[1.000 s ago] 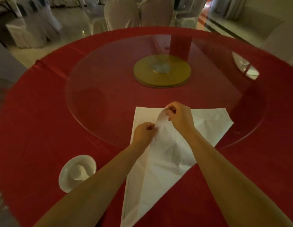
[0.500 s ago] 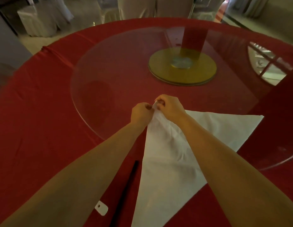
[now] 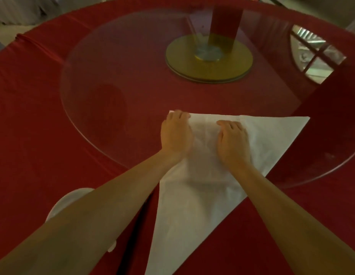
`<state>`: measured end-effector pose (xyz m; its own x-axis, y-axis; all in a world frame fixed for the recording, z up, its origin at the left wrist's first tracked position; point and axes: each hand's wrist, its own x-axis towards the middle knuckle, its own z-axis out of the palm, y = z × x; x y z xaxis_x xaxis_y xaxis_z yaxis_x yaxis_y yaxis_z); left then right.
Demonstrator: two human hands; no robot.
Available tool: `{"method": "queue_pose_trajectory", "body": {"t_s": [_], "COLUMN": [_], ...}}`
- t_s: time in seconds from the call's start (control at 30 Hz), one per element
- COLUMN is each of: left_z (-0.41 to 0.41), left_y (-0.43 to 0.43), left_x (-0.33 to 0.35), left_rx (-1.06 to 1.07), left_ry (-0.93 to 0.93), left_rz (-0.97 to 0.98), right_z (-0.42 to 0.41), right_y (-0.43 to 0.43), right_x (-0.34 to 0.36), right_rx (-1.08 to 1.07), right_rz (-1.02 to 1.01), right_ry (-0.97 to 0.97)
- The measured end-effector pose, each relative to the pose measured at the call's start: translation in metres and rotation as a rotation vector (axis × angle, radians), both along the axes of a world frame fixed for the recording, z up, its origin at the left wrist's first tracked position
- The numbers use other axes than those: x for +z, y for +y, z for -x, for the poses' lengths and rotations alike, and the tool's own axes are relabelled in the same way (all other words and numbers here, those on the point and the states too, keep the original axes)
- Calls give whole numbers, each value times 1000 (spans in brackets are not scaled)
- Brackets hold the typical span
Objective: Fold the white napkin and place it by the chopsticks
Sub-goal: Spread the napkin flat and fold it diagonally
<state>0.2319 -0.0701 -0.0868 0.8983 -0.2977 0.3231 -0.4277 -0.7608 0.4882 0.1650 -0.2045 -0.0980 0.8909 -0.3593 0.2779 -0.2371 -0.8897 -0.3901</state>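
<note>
A person leans over a round table [image 3: 33,120] covered in red cloth, with a clear glass turntable [image 3: 105,56] resting on a gold hub [image 3: 209,62] at its centre. A white napkin [image 3: 192,211], folded into a triangle, lies at the near edge of the table. Its long straight edge runs along the near part of the glass, and its point reaches toward the person.

Both hands rest palm down on the napkin near that long edge. The left hand [image 3: 175,133] covers the far left corner, fingers spread flat and gripping nothing. The right hand [image 3: 233,139] lies just beside it toward the middle, fingers loosely curved and pressing the cloth, also holding nothing.

A thin dark strip, probably the chopsticks [image 3: 131,241], shows beneath the left forearm, just left of the napkin. A white dish [image 3: 71,197] peeks out farther left, mostly hidden by the arm.

The napkin looks light, thin and limp, with soft creases. It would likely slide easily on the glass and sag if lifted from the middle. Pinching the corners or the folded edge, with a flat palm to pin the layers, seems the surest hold for the next fold.
</note>
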Motion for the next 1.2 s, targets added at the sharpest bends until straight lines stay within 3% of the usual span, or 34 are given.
{"method": "queue_pose_trajectory", "body": {"t_s": [0.1,0.2,0.5,0.77,0.9,0.97,1.03,1.13,1.2], "left_z": [22,23,20,17,16,16,17,24,37], "left_y": [-18,-20,-15,-14,-14,-15,-15,-13,-11], "left_x": [-22,-38,-41,-42,-42,-40,-37,-29,-24], "left_rx": [-171,-182,-180,-171,-171,-176,-176,-233,-350], "left_ry": [115,147,132,130,144,155,166,129,69], "left_rz": [-198,-329,-391,-412,-417,-426,-436,-399,-377], "right_z": [17,21,22,27,64,110,161,197,198], "right_y": [-4,-20,-148,-158,-70,-6,46,84,82], "right_x": [-11,-21,-18,-11,15,16,13,0,-5], "right_rx": [155,215,-143,-233,-2,98,4,-322,-441], "right_rz": [73,120,97,38,100,-32,-301,-919,-1061], "right_ry": [185,292,494,418,146,-52,-137,20,40]}}
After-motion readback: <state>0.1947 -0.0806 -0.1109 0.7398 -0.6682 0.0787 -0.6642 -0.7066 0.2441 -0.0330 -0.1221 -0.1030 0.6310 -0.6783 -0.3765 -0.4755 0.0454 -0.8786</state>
